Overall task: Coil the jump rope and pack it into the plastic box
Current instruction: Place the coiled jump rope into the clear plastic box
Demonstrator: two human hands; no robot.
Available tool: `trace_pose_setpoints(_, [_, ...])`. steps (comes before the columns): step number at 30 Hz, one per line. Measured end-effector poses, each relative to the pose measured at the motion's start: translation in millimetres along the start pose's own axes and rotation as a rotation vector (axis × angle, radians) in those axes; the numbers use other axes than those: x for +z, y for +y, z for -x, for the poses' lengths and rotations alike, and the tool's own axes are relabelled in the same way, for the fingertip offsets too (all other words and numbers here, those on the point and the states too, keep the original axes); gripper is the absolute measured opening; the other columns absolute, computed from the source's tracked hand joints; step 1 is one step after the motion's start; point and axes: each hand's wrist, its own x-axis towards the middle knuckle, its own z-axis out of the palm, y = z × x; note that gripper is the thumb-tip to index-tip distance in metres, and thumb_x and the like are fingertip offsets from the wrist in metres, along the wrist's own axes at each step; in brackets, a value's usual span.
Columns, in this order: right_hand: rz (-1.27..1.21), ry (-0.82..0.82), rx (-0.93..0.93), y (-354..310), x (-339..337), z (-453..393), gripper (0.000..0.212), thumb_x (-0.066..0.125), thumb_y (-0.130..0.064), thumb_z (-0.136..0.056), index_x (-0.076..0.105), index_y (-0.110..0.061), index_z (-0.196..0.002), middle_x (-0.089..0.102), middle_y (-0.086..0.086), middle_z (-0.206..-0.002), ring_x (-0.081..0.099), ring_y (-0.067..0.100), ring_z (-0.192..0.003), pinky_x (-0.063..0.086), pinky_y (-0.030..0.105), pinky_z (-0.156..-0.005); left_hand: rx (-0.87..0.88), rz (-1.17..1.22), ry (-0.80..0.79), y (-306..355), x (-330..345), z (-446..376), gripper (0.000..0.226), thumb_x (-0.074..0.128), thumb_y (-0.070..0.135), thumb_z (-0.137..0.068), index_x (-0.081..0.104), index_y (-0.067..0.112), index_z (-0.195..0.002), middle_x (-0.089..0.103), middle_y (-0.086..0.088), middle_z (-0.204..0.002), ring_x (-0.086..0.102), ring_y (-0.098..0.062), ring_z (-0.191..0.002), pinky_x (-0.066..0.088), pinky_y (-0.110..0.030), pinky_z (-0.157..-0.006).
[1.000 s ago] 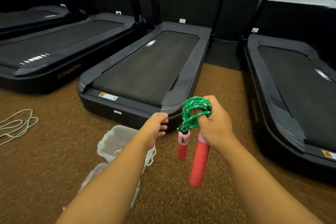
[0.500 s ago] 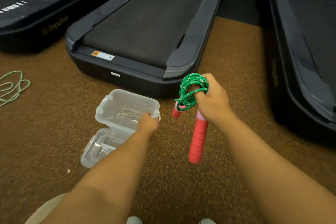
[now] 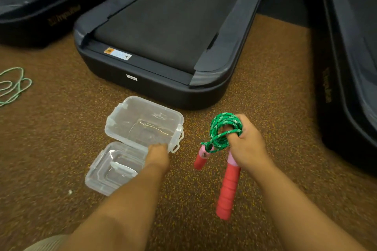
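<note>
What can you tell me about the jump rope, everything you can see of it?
The jump rope is a green braided cord flecked with lighter green, wound into a tight coil and cinched by a wrap of its own cord. Two red ribbed grips with pink collars hang below it: the longer handle points down beneath the right hand, the shorter one dangles left. Only that hand touches it; it is held in the air, right of the open plastic box.

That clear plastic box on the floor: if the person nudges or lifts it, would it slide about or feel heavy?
The clear plastic box looks thin-walled and holds nothing, so it is probably light. On the speckled floor it might skid or tip under a push. The left hand at its near edge may be there to steady it.
</note>
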Motion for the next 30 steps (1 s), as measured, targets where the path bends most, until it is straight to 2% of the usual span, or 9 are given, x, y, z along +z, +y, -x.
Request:
trace_pose_setpoints(4, [-0.037, -0.010, 0.035, 13, 0, 5, 0.013, 0.057, -0.012, -0.089, 0.055, -0.024, -0.089, 0.063, -0.007, -0.076, 0.053, 0.011, -0.066, 0.042, 0.029, -0.059, 0.044, 0.008, 0.040, -7, 2, 5, 0.035, 0.043, 0.000, -0.090, 0.061, 0.010, -0.119, 0.056, -0.015, -0.120, 0.048, -0.029, -0.117, 0.042, -0.036, -0.097])
trace_pose_setpoints(8, [0.007, 0.007, 0.050, 18, -8, 10, 0.013, 0.057, -0.012, -0.089, 0.055, -0.025, -0.092, 0.062, -0.007, -0.075, 0.053, 0.011, -0.064, 0.041, 0.023, -0.056, 0.228, -0.062, 0.002, -7, 9, 13, 0.036, 0.045, 0.000, -0.089, 0.064, 0.013, -0.116, 0.059, -0.010, -0.120, 0.042, -0.026, -0.122, 0.037, -0.032, -0.101])
trace_pose_setpoints(13, [0.030, 0.049, 0.015, 12, -35, 18, 0.020, 0.057, -0.008, -0.088, 0.055, -0.028, -0.088, 0.064, -0.003, -0.075, 0.054, 0.015, -0.063, 0.043, 0.029, -0.056, 0.397, -0.147, -0.089, -2, 13, 29, 0.035, 0.052, 0.001, -0.089, 0.063, 0.013, -0.121, 0.050, -0.010, -0.127, 0.043, -0.023, -0.123, 0.036, -0.034, -0.107])
trace_pose_setpoints(18, [0.043, 0.002, -0.050, -8, -72, 32, 0.020, 0.057, -0.008, -0.086, 0.057, -0.028, -0.086, 0.064, -0.001, -0.070, 0.056, 0.017, -0.061, 0.048, 0.040, -0.059, 0.561, -0.146, -0.140, 3, 14, 40, 0.034, 0.053, 0.002, -0.089, 0.065, 0.015, -0.119, 0.054, -0.008, -0.124, 0.048, -0.021, -0.118, 0.038, -0.029, -0.104])
trace_pose_setpoints(24, [-0.097, -0.081, -0.215, -40, -96, 51, 0.022, 0.056, -0.010, -0.086, 0.060, -0.031, -0.085, 0.066, -0.010, -0.076, 0.057, 0.003, -0.064, 0.047, 0.028, -0.059, 0.734, -0.184, -0.218, 2, 30, 61, 0.030, 0.057, 0.006, -0.088, 0.068, 0.018, -0.114, 0.056, -0.005, -0.120, 0.055, -0.021, -0.110, 0.043, -0.029, -0.099])
trace_pose_setpoints(26, [-0.146, -0.123, -0.238, -45, -99, 55, 0.025, 0.054, -0.010, -0.082, 0.060, -0.035, -0.084, 0.066, -0.013, -0.075, 0.059, 0.001, -0.067, 0.047, 0.020, -0.059, 0.780, -0.207, -0.238, 4, 32, 68, 0.029, 0.056, 0.007, -0.088, 0.068, 0.016, -0.113, 0.057, -0.005, -0.119, 0.052, -0.022, -0.114, 0.042, -0.031, -0.099])
trace_pose_setpoints(28, [-0.185, -0.162, -0.268, -47, -99, 59, 0.026, 0.052, -0.011, -0.078, 0.061, -0.035, -0.084, 0.067, -0.012, -0.076, 0.060, 0.001, -0.068, 0.049, 0.019, -0.061, 0.801, -0.249, -0.205, 7, 28, 74, 0.030, 0.059, 0.016, -0.089, 0.064, 0.018, -0.118, 0.055, -0.003, -0.124, 0.043, -0.020, -0.122, 0.038, -0.033, -0.101])
trace_pose_setpoints(29, [-0.186, -0.177, -0.285, -46, -99, 60, 0.024, 0.052, -0.011, -0.078, 0.061, -0.033, -0.085, 0.067, -0.009, -0.077, 0.060, 0.003, -0.068, 0.050, 0.024, -0.062, 0.796, -0.261, -0.150, 10, 25, 78, 0.040, 0.063, 0.026, -0.086, 0.058, 0.020, -0.125, 0.049, 0.000, -0.130, 0.038, -0.019, -0.125, 0.034, -0.032, -0.103])
trace_pose_setpoints(30, [-0.179, -0.185, -0.296, -44, -98, 61, 0.023, 0.052, -0.011, -0.078, 0.061, -0.031, -0.087, 0.067, -0.005, -0.078, 0.062, 0.009, -0.068, 0.051, 0.030, -0.061, 0.760, -0.230, -0.097, 14, 23, 80, 0.060, 0.070, 0.039, -0.078, 0.049, 0.023, -0.133, 0.041, 0.003, -0.135, 0.033, -0.017, -0.128, 0.028, -0.030, -0.107])
